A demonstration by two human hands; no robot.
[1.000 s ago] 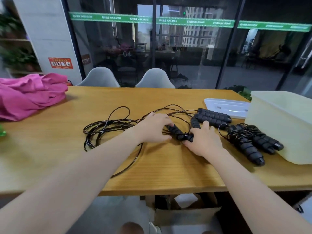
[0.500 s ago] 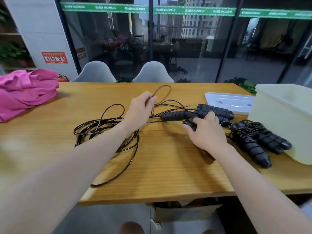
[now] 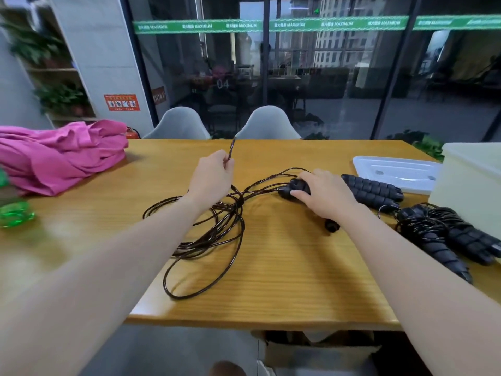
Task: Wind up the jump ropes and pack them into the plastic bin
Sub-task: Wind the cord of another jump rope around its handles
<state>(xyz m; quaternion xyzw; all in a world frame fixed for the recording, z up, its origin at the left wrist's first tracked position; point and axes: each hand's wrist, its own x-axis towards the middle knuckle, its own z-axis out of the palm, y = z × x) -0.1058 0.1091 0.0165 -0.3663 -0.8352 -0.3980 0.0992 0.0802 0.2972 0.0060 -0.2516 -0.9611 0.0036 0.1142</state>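
While the left hand (image 3: 210,176) pinches a doubled bit of cord (image 3: 206,234) and lifts it up off the surface (image 3: 284,267), most of that rope is a loose tangle of loops just left of the handles (image 3: 295,187). The right hand (image 3: 325,196) rests on those handles, its fingers (image 3: 299,195) curled over them and pressing them down.

Biggest risk imo: the loops cross each other near the left wrist, so pulling the pinched bit higher could cinch them into a knot instead of feeding out clean. One long loop also trails toward the near edge, well below the handles, and could slide off and drag the rest with it.

If the right hand eases up, the handles can roll and the wrap goes slack.

A second pair of handles (image 3: 374,189) lies just right of the held ones, touching or nearly so, so it could get snagged in the wind. A finished bundle (image 3: 444,240) sits further right, beside the bin (image 3: 471,185), with the lid (image 3: 393,175) behind. Nothing seems packed yet, though I can't see inside the bin.
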